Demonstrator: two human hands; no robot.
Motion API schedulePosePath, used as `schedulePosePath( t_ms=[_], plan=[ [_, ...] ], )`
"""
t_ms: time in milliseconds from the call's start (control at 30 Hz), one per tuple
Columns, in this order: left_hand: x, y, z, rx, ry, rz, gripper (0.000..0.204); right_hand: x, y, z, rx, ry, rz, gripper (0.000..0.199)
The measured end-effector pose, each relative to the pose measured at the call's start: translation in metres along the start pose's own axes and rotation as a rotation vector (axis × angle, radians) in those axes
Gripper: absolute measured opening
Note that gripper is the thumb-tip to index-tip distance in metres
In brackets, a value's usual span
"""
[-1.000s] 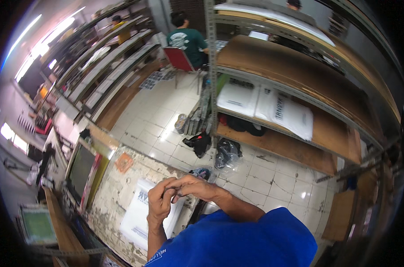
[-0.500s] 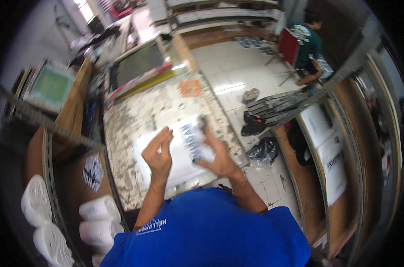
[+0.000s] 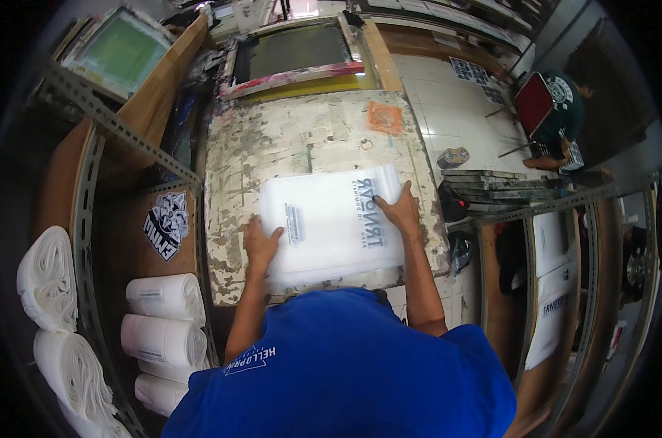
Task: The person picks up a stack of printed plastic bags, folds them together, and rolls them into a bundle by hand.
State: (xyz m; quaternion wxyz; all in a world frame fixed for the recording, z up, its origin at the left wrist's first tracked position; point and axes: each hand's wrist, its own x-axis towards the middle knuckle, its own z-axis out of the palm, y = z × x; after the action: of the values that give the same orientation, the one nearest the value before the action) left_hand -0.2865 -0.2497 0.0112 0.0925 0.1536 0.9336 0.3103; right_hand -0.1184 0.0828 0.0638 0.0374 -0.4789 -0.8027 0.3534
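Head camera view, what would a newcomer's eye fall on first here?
First, the stack of white printed sheets at the centre, lying on the stained bench, with the left grip and right grip at opposite edges. Next, the blue shirt at the bottom and the small orange patch beyond the stack, near the bench's right side.

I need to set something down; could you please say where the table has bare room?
The stained white table is bare left of the flat orange piece, between the white printed stack and pink-edged rectangular screen; crowded from left hand to right hand.
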Motion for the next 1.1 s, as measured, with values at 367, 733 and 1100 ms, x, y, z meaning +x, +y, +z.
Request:
schedulePosePath(
  t_ms=[367, 733, 1100],
  plan=[
    [0.0, 0.014, -0.01, -0.185, -0.067, 0.037, 0.072, 0.024, 0.011, 0.015, 0.024, 0.066, 0.015, 0.054],
    [0.021, 0.008, -0.018, -0.402, -0.036, -0.015, 0.091, -0.035, 0.005, -0.033, 0.768, -0.293, -0.24, 0.051],
    [0.048, 0.021, -0.013, -0.932, -0.422, -0.28, 0.055, 0.021, 0.039, -0.008, 0.543, -0.206, -0.061, 0.056]
  ],
)
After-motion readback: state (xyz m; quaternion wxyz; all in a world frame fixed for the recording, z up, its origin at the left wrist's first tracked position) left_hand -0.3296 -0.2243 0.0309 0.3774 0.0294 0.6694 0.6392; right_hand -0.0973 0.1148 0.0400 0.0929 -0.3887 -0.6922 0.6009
